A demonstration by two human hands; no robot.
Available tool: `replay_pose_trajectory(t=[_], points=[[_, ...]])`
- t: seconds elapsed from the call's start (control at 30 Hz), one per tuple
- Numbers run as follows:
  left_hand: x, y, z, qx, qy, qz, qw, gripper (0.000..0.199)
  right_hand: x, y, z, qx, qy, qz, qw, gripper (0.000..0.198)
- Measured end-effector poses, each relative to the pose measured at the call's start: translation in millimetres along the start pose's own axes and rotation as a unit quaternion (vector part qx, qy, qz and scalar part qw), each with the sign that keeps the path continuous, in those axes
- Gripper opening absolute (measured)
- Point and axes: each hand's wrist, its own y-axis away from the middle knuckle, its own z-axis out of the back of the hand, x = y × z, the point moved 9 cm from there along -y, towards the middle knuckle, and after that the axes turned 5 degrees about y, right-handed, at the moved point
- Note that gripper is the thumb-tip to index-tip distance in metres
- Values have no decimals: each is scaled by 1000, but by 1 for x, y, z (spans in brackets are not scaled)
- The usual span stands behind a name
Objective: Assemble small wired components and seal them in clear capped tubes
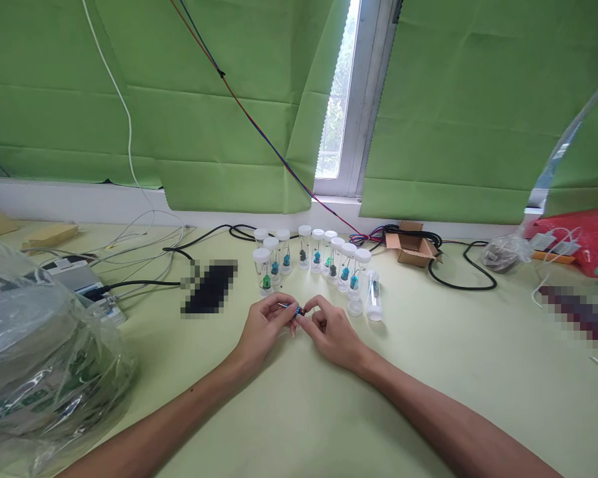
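Over the middle of the table, my left hand [270, 320] is closed, pinching a small blue-and-black part [298, 311] with a thin pin sticking out to the left. The thumb and forefinger of my right hand [333, 330] close on the dark right end of the same part. My fingers hide much of it. Just beyond my hands stand several clear tubes with white caps [263, 272], holding small blue, green or dark pieces with thin wires. To the right, another clear tube [373, 295] appears to lie on the table, beside a loose white cap [355, 307].
An open cardboard box [412, 252] sits at the back right, near coiled black cable [463, 287]. A large plastic-wrapped object [44, 372] fills the left side. White cables and a power strip [99, 299] lie behind it. A red bag [585, 239] is far right.
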Motion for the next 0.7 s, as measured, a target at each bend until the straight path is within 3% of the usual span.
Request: replay_pose_trajectory(t=[0.3,0.47,0.7], points=[[3,0,-1,3,8,6,1000,24,-1,-1,0,-7,27,2,1000,35],[0,-1,0,0,-1,-4,1000,23,-2,-1,1,-7,9,-13,1000,23],[2,0,0,2,3,-1,1000,23,0,0,0,-5,18,4,1000,20]])
